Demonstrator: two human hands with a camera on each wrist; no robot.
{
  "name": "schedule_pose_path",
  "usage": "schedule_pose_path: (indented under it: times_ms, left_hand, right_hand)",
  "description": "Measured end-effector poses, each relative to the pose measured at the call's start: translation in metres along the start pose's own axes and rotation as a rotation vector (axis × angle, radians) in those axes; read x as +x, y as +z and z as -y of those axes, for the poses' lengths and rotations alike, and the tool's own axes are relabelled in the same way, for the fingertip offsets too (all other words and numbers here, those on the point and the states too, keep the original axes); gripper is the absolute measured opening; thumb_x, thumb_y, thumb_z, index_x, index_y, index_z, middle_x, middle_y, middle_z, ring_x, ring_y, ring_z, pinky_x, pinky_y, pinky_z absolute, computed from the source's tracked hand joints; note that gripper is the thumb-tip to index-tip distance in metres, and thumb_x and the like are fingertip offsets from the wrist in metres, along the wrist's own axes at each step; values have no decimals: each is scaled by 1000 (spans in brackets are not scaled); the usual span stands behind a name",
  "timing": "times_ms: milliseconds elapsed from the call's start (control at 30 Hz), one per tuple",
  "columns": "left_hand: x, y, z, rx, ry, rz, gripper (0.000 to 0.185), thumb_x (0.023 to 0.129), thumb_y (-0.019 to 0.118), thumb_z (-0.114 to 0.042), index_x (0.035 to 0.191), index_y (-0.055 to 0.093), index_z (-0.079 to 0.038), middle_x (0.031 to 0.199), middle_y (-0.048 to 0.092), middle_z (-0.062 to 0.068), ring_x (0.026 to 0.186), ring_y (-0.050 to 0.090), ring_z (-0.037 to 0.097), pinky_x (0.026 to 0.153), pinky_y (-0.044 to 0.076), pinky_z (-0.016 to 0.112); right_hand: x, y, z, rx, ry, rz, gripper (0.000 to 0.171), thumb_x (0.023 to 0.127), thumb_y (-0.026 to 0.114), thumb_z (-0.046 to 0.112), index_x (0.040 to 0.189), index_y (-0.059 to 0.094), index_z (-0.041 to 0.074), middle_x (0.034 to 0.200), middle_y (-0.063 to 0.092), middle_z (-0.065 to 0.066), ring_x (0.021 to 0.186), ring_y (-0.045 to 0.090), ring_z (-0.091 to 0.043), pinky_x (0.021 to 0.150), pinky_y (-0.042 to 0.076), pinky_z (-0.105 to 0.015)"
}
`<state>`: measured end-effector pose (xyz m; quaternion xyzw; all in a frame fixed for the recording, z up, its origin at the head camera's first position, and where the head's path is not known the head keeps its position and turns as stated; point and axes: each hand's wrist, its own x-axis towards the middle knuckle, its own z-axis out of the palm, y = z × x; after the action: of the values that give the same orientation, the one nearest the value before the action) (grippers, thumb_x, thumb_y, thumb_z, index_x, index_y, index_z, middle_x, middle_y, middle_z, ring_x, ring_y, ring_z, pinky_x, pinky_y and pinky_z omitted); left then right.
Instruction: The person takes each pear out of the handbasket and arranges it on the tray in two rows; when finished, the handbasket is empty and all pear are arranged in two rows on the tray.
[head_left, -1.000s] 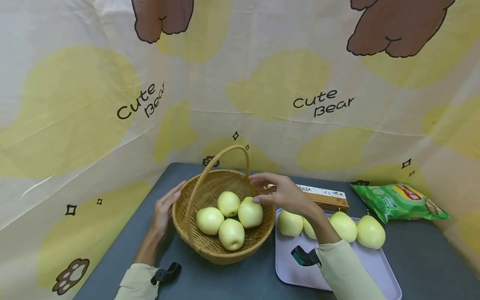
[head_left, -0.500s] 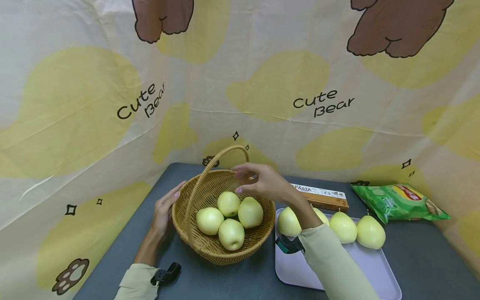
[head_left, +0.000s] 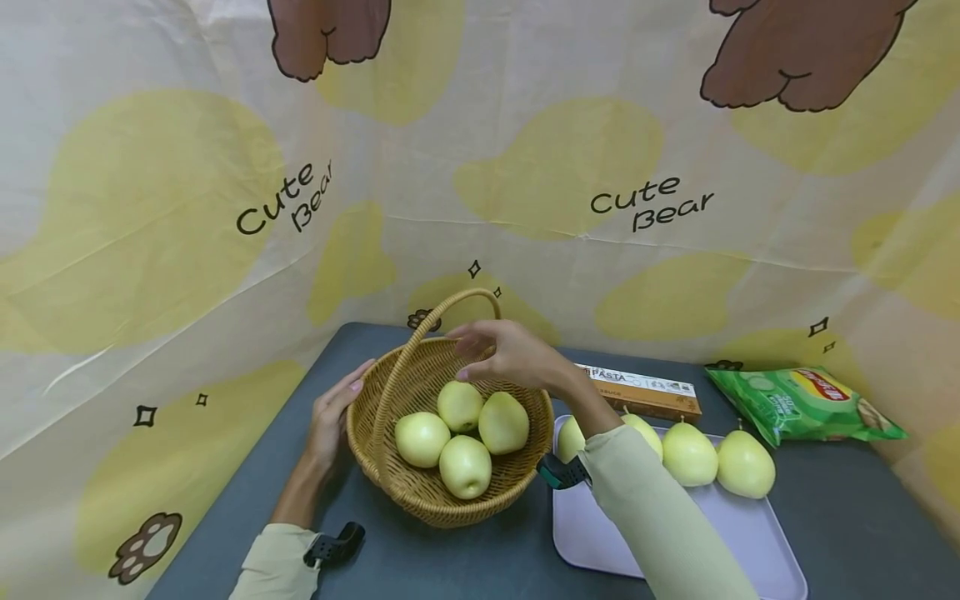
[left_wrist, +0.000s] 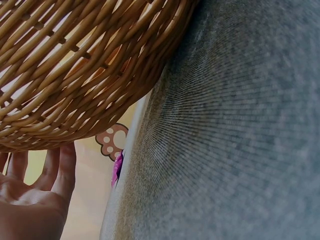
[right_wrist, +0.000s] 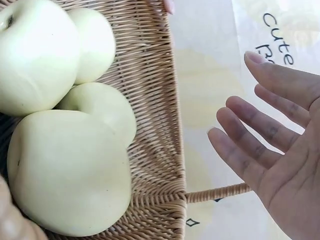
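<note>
A wicker basket (head_left: pixel 420 498) with a tall arched handle (head_left: pixel 415 339) stands on the dark table and holds several pale green pears (head_left: pixel 465 465). My left hand (head_left: pixel 333 412) lies flat against the basket's left wall with its fingers straight; the left wrist view shows the fingers (left_wrist: pixel 60 170) under the woven wall (left_wrist: pixel 75 65). My right hand (head_left: pixel 498 354) hovers above the far side of the basket beside the handle. Its fingers (right_wrist: pixel 250 150) are spread and hold nothing. The pears (right_wrist: pixel 70 175) lie just below it.
A lilac tray (head_left: pixel 675 533) to the right of the basket carries several more pears (head_left: pixel 745 464). Behind it lie a pasta box (head_left: pixel 645 390) and a green snack bag (head_left: pixel 802 404). A printed cloth backdrop walls in the table on the left and at the back.
My right hand has moved left from the basket's right rim to above its far side near the handle. The left hand and the basket have stayed put.
</note>
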<state>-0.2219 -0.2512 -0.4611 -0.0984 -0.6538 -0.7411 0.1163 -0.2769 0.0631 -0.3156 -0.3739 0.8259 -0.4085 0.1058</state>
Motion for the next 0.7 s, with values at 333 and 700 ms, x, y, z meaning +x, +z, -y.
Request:
schedule_pose_path:
  times_ms: [333, 700]
  left_hand:
    - [-1, -1, 0, -11, 10, 11, 49, 115, 47, -21, 156, 48, 4, 151, 63, 6, 128, 67, 12, 101, 57, 24]
    - [-1, 0, -2, 2, 5, 0, 48, 115, 47, -22, 155, 50, 2, 154, 59, 12, 131, 65, 13, 103, 55, 23]
  right_hand:
    - [16, 4, 1, -17, 26, 133, 67, 91, 86, 24, 152, 59, 18, 142, 66, -13, 129, 64, -29, 111, 53, -46]
    - [29, 17, 1, -30, 8, 269, 73, 91, 86, 22, 156, 54, 15, 149, 60, -15, 134, 61, -33, 110, 53, -46]
